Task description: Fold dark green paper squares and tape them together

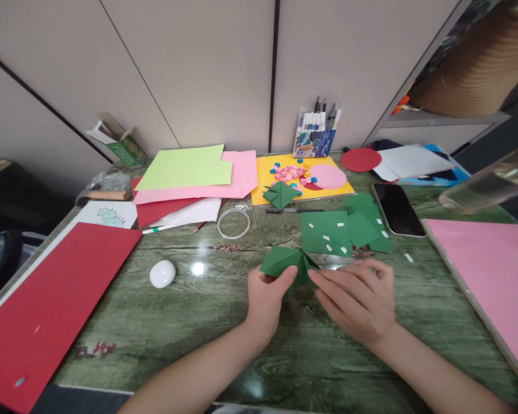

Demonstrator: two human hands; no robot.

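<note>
Both forearms reach in from the near edge of the desk (198, 322). The left hand (265, 299) pinches the folded green paper (285, 261) with its thumb on top; the right hand (358, 302) lies palm-down, fingers pressing the paper's right end. The paper's lower edge is hidden behind both hands. It lies mid-desk, its long axis running left to right.

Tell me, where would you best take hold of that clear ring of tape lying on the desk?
Probably by its near rim, coming straight down from above. The tape ring lies flat on the green table with its open centre facing up, so one finger can go inside and the thumb outside. A pencil and papers crowd its left side; the near side is free.
</note>
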